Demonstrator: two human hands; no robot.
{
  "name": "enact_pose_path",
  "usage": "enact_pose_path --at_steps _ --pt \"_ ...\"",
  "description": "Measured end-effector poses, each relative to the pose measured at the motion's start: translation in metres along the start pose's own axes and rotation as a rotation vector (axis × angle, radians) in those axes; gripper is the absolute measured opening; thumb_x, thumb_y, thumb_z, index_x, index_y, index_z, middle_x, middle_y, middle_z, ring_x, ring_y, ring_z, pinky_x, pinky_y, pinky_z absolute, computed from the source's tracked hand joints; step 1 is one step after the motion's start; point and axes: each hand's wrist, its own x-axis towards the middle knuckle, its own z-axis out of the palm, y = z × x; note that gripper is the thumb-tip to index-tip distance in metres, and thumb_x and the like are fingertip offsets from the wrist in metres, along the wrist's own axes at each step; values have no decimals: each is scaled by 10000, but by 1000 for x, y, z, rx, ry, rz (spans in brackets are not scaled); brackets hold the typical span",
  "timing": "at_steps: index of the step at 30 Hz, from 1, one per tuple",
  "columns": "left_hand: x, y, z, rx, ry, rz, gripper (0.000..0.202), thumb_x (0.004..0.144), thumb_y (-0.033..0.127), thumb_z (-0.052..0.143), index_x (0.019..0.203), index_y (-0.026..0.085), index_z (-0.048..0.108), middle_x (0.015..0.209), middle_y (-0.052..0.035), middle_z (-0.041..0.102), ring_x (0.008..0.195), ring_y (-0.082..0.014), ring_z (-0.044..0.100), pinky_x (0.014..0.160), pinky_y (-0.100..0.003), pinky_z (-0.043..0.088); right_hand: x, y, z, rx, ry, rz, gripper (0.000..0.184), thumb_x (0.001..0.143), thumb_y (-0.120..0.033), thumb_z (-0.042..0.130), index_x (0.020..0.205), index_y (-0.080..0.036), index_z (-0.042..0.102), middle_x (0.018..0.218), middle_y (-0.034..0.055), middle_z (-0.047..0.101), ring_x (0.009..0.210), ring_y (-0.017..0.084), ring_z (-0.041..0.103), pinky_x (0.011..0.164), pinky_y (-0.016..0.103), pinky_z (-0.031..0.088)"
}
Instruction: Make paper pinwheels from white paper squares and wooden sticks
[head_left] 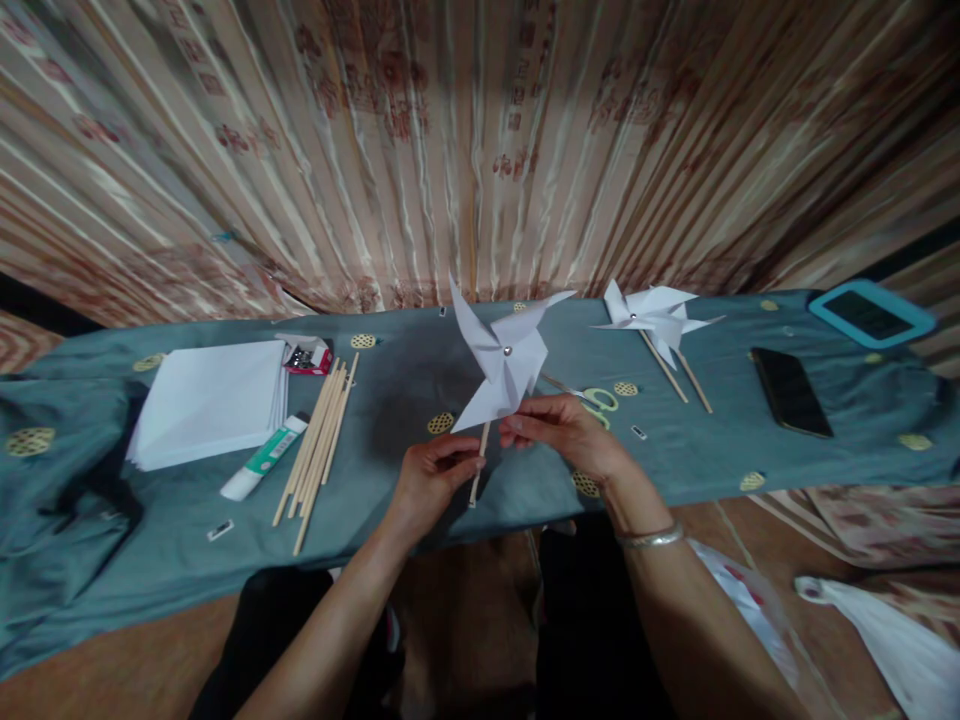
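White paper pinwheel (pixel 504 360) | left hand (pixel 431 480) fingers clamped on its stick (pixel 473 492) | right hand (pixel 562 430) fingertips pinch lower blade edge

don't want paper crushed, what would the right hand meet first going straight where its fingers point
Probably the white paper pinwheel, whose lower blade sits at the fingertips of the right hand; the thin wooden stick is just beyond.

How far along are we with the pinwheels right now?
Done: two pinwheels on sticks lie on the table, to the right. In hand: a third pinwheel, left hand gripping its stick, right hand pinching its lower blade. Left: a paper stack and a bundle of sticks sit unused.
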Motion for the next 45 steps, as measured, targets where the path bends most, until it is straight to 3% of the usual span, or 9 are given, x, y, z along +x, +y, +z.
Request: enact_pose_path --at_steps 3,5,10,12,14,19,23,29,45 --pt "0 1 -1 27 -5 14 179 595 265 798 755 185 789 729 -27 753 689 -173 668 682 -274 525 -4 -3 -2 -26 -88 -5 286 741 -482 773 762 -197 781 692 24 747 581 102 599 568 231 493" --pt "1 -1 -2 14 2 -1 199 593 277 801 768 182 788 728 -28 749 688 -176 669 676 -278 527 -7 -6 -11 -13 -27 -23 294 731 -492 779 730 -198 776 665 26 738 563 106 591 542 230 477" --pt "-1 -1 -3 -10 -3 -26 214 581 283 807 771 186 790 730 -25 753 689 -172 674 682 -277 537 -1 -5 -34 136 543 -243 275 591 -469 876 722 -257 759 702 1 735 575 112 578 554 244 482" --pt "-2 1 -3 3 -9 -28 197 580 270 806 760 190 791 724 -22 755 691 -171 676 682 -275 541 5 -1 -36 132 612 -281 339 544 -418 906 816 -271 768 821 5 756 726 136 641 694 269 526" --pt "-2 2 -2 13 -16 -22 183 581 266 802 748 190 789 719 -22 754 690 -173 676 677 -277 543 9 3 -32 109 559 -251 382 527 -405 912 854 -267 770 843 3 754 794 150 652 762 287 526" --pt "-1 1 -3 -26 -26 -12 170 587 262 795 745 198 793 710 -14 750 666 -153 660 657 -253 523 9 5 -16 12 438 -146 315 593 -510 855 616 -228 716 579 -31 631 551 105 494 539 245 420" --pt "-1 0 -4 -51 -8 -19 165 585 261 802 741 204 795 735 -14 758 675 -145 657 659 -238 508 6 3 -9 -41 353 -95 380 639 -562 812 566 -209 693 551 -24 602 524 99 451 517 248 366" --pt "-2 1 -4 -38 26 -4 183 570 265 808 739 198 791 766 -20 761 723 -166 675 717 -263 522 5 3 -3 -83 258 -51 393 630 -584 812 573 -205 722 551 -19 631 536 97 491 539 243 370" --pt "-1 -1 -1 -44 21 30 175 584 256 787 748 194 792 723 -10 738 669 -148 649 655 -248 505 3 5 7 41 112 -10 340 660 -544 816 639 -208 767 605 2 715 533 86 545 560 231 459"
